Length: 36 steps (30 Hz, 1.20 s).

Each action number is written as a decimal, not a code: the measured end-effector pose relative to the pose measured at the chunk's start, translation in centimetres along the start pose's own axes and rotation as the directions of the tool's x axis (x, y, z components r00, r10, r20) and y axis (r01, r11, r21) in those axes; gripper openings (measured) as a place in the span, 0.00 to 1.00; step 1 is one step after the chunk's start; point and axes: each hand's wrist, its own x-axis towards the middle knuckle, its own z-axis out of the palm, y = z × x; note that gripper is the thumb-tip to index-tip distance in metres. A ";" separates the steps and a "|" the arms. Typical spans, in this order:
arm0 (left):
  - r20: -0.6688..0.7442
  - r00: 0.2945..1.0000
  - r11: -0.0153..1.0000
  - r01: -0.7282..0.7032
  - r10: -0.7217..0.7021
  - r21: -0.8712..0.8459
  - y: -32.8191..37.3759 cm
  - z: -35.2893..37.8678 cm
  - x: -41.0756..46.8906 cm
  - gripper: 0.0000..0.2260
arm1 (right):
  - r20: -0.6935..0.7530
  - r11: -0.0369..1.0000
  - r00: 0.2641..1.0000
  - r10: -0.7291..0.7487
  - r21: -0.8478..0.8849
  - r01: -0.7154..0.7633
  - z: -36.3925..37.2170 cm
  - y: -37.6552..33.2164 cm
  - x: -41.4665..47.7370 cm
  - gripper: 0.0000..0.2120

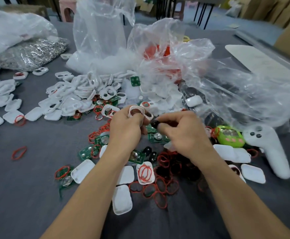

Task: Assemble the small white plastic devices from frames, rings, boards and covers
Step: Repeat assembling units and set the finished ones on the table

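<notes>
Across the grey surface (37, 178) before you, five plastic bags are slumping along the far side: a milky bag (11, 31) at far left, a bag of silvery bits (32, 54) beside it, a tall clear bag (102, 31) in the middle, a bag with red contents (164, 54), and a wide crumpled bag (244, 94) spreading to your right. One white controller-shaped object (271, 152) with two dark buttons is lying just beside that wide bag. One heap of white frames (82, 90), too many to count, is piling ahead of your left arm, and one heap of red rings (168, 168) is spreading between your forearms. Your left grip (125, 130) is curling round one white frame (137, 112), holding it raised above the clutter. Your right grip (183, 133) is pinching one small dark piece (155, 124) between thumb and forefinger, just beside that frame. One green handheld toy (230, 136) is sitting between your right grip and the controller-shaped object. Four white covers (121, 199) are lying around your left forearm, one cover (145, 172) among them carrying red rings, and three more covers (252, 173) are lying right of your right forearm. At least five green boards (155, 137) are showing among the rings beneath your grips, and one further board (135, 81) is resting by the frame heap. Three single red rings (19, 152) are lying out on the left of the surface.
</notes>
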 end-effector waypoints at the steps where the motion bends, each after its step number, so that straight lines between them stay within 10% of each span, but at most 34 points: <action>1: 0.011 1.000 1.000 0.001 -0.001 -0.020 0.0 0.0 0.0 0.15 | -0.012 0.983 0.998 0.063 0.171 -0.060 -0.1 -0.1 0.6 0.14; 6: 0.097 0.990 0.981 0.115 -0.101 -0.154 0.3 0.5 -0.2 0.13 | 0.160 0.754 0.971 0.175 0.613 -0.237 0.0 -0.1 2.5 0.14; 21: 0.284 0.957 0.898 0.173 -0.057 -0.405 0.4 0.2 0.2 0.14 | 0.249 0.461 0.966 0.063 0.852 -0.250 -0.2 0.9 2.1 0.09; 36: 0.364 0.929 0.916 0.088 0.066 -0.392 -0.2 1.1 0.1 0.13 | 0.154 0.488 0.952 0.264 0.831 -0.269 1.8 1.1 2.2 0.12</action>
